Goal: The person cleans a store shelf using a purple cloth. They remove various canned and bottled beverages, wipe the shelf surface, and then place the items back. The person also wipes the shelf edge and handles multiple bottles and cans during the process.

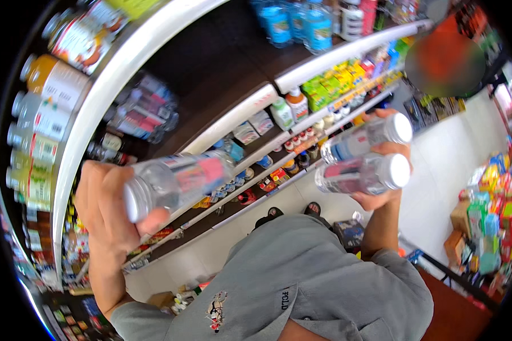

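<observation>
My left hand (106, 204) grips a clear plastic bottle (187, 177) near its white cap. That bottle lies almost level, slightly blurred, and carries a pink and blue label. Two more capped bottles are in my right hand (379, 197), one above the other: an upper bottle with a pale blue label (354, 143) and a lower bottle with a dark reddish label (354, 174). Their white caps point to the right. Ahead of my left hand, a cluster of similar bottles (147, 111) stands on a dark shelf (209, 81).
Juice bottles (59, 89) line an upper shelf at left. Blue-labelled bottles (318, 25) stand at the far end of the dark shelf. Lower shelves hold cartons (254, 128) and small packs. Colourful packaged goods (495, 209) are piled at right, beyond the tiled floor (439, 157).
</observation>
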Demonstrator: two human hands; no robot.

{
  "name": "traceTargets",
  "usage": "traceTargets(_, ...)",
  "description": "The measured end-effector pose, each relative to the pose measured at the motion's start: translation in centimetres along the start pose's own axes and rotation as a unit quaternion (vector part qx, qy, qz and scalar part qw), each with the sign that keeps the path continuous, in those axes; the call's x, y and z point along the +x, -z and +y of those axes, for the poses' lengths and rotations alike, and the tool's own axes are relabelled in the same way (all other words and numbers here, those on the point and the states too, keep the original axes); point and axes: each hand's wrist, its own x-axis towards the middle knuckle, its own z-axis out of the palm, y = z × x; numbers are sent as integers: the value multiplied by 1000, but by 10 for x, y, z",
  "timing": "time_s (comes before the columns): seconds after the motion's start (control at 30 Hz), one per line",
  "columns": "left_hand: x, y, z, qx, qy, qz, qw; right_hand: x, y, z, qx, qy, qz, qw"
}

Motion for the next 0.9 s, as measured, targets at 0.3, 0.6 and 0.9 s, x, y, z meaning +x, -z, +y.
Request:
traceTargets(0.3, 89, -161, 128, -256, -73, -139, 954, -67, 25, 13, -199, -131, 48, 970)
traceTargets(0.6, 64, -400, 241, -352, -143, -244, 892, -218, 28, 1, -429, -371, 196, 800)
traceTargets(0.9, 43, -602, 337, -336, -209, -360, 845, -348, -35, 18, -440, -488, 169, 735)
